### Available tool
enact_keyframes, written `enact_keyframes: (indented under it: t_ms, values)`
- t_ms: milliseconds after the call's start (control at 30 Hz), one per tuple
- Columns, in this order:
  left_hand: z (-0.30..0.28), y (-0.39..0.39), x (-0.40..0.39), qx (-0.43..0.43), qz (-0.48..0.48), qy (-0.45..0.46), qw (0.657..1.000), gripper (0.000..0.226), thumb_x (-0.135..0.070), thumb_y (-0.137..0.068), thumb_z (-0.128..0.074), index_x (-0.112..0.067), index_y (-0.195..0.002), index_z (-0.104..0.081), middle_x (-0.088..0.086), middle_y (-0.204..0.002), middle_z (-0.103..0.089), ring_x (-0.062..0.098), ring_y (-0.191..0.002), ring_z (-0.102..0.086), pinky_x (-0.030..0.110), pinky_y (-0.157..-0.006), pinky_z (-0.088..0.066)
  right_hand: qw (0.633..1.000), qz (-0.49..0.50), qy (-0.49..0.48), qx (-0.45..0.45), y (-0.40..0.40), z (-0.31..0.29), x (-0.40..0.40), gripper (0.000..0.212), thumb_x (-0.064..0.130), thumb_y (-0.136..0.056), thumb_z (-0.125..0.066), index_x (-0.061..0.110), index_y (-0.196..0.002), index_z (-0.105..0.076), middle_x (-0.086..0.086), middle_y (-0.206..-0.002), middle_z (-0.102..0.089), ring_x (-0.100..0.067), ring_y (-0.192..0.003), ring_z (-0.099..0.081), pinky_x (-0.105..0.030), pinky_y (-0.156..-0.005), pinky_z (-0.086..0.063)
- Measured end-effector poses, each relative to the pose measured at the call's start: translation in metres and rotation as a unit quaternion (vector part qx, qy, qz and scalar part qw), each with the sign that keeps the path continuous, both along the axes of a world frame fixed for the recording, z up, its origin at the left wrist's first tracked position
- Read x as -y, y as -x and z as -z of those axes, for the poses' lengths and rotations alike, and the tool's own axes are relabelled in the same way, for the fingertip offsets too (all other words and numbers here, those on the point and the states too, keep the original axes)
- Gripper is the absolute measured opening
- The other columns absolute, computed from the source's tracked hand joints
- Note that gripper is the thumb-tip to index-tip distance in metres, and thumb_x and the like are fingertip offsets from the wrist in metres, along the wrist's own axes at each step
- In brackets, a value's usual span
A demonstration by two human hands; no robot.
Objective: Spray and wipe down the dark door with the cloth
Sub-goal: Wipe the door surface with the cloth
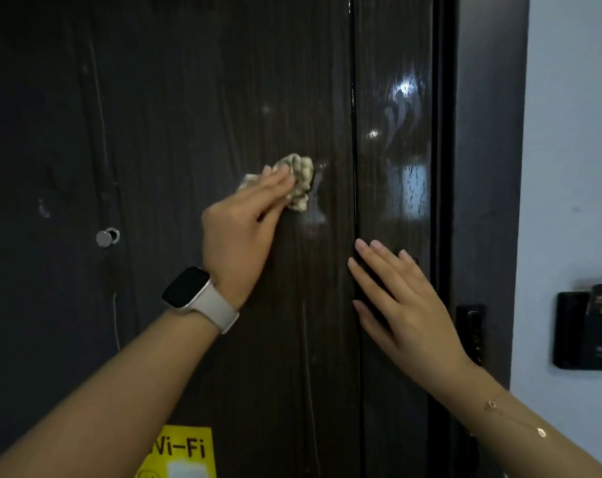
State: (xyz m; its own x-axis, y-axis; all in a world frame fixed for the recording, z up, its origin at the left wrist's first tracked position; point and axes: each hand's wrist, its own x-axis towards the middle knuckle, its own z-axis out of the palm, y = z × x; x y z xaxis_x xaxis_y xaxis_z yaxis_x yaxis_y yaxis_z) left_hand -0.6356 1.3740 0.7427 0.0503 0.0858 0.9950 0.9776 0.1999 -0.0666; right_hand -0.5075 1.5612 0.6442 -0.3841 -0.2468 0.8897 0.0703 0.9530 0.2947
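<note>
Dark wood-grain door (pixel 223 98) fills the view, its right strip wet and streaked. Wiping is underway: the left hand (pixel 240 229) presses a crumpled beige cloth (pixel 301 181) mid-panel with straight fingers; the right hand (pixel 399 305) rests flat, braced. Next, probably, the streaked right strip.
</note>
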Motion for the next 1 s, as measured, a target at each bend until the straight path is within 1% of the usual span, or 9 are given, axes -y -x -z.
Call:
enact_keyframes:
  t_ms: [67, 167, 300, 433, 500, 667, 767, 900, 1000]
  values:
    - [0.006, -0.001, -0.003, -0.006, -0.007, -0.005, 1.000, 0.031, -0.004, -0.090, -0.070, -0.007, -0.121, -0.068, 0.003, -0.128, -0.064, 0.014, -0.123, -0.060, 0.030, -0.108, -0.045, 1.000, 0.007, 0.000, 0.006, -0.001, 0.003, 0.001, 0.050, 0.028, -0.099, -0.046, 0.010, -0.145, -0.042, -0.007, -0.157, -0.030, -0.020, -0.148, -0.022, -0.039, -0.123, -0.016]
    - [0.045, 0.000, -0.001, -0.030, -0.016, 0.019, 0.999, 0.032, -0.003, -0.090, -0.069, -0.007, -0.122, -0.067, 0.002, -0.130, -0.062, 0.016, -0.124, -0.059, 0.028, -0.109, -0.043, 1.000, 0.014, -0.001, 0.011, -0.010, 0.010, -0.003, 0.051, 0.028, -0.098, -0.048, 0.008, -0.145, -0.041, -0.009, -0.158, -0.029, -0.021, -0.148, -0.021, -0.040, -0.122, -0.019]
    - [0.119, 0.007, 0.006, -0.052, -0.013, 0.090, 0.995, 0.038, 0.006, -0.086, -0.071, -0.005, -0.122, -0.067, 0.008, -0.133, -0.061, 0.019, -0.128, -0.056, 0.038, -0.109, -0.045, 0.998, 0.040, -0.037, 0.004, -0.019, 0.019, -0.006, 0.048, 0.025, -0.098, -0.051, 0.005, -0.141, -0.047, -0.012, -0.155, -0.033, -0.026, -0.146, -0.028, -0.044, -0.119, -0.025]
    - [0.168, 0.010, 0.017, -0.072, 0.001, 0.166, 0.984, 0.040, 0.009, -0.084, -0.069, -0.003, -0.122, -0.066, 0.007, -0.134, -0.061, 0.020, -0.130, -0.055, 0.044, -0.103, -0.048, 0.995, 0.079, -0.065, 0.015, -0.015, 0.024, -0.006, 0.049, 0.028, -0.099, -0.049, 0.006, -0.143, -0.045, -0.011, -0.156, -0.033, -0.026, -0.146, -0.027, -0.047, -0.120, -0.021]
    - [0.163, 0.008, 0.020, -0.078, 0.004, 0.178, 0.981, 0.036, 0.004, -0.088, -0.067, -0.003, -0.123, -0.066, 0.007, -0.134, -0.061, 0.018, -0.130, -0.055, 0.041, -0.103, -0.049, 0.995, 0.081, -0.062, 0.016, -0.015, 0.025, -0.006, 0.049, 0.028, -0.100, -0.048, 0.006, -0.143, -0.044, -0.011, -0.156, -0.032, -0.025, -0.146, -0.026, -0.047, -0.120, -0.020]
    - [0.080, -0.001, 0.000, 0.035, 0.060, 0.024, 0.997, 0.032, -0.002, -0.089, -0.070, -0.006, -0.121, -0.067, 0.004, -0.130, -0.062, 0.014, -0.125, -0.059, 0.031, -0.109, -0.043, 0.997, 0.064, -0.040, -0.006, -0.009, 0.029, -0.003, 0.048, 0.026, -0.098, -0.050, 0.005, -0.142, -0.046, -0.011, -0.155, -0.033, -0.026, -0.146, -0.027, -0.047, -0.121, -0.018]
    - [0.076, 0.000, -0.008, 0.027, 0.056, 0.010, 0.998, 0.030, -0.002, -0.089, -0.070, -0.005, -0.119, -0.068, 0.005, -0.129, -0.063, 0.015, -0.126, -0.058, 0.033, -0.109, -0.045, 0.997, 0.065, -0.039, -0.011, -0.008, 0.030, -0.004, 0.048, 0.026, -0.099, -0.050, 0.005, -0.142, -0.046, -0.011, -0.155, -0.033, -0.026, -0.146, -0.027, -0.047, -0.121, -0.018]
    - [0.172, 0.003, -0.005, -0.038, 0.038, 0.118, 0.992, 0.033, 0.005, -0.090, -0.066, -0.004, -0.122, -0.067, 0.008, -0.133, -0.062, 0.017, -0.128, -0.057, 0.045, -0.102, -0.049, 0.996, 0.080, -0.032, -0.007, -0.007, 0.035, -0.002, 0.049, 0.027, -0.101, -0.045, 0.006, -0.144, -0.042, -0.011, -0.156, -0.030, -0.025, -0.147, -0.024, -0.048, -0.121, -0.017]
    - [0.236, 0.005, 0.005, -0.050, 0.053, 0.203, 0.976, 0.035, -0.001, -0.090, -0.060, -0.007, -0.124, -0.065, 0.003, -0.136, -0.060, 0.015, -0.131, -0.053, 0.044, -0.096, -0.051, 0.996, 0.086, -0.035, 0.004, -0.012, 0.032, -0.001, 0.049, 0.027, -0.100, -0.048, 0.006, -0.144, -0.043, -0.011, -0.157, -0.030, -0.025, -0.147, -0.025, -0.047, -0.120, -0.019]
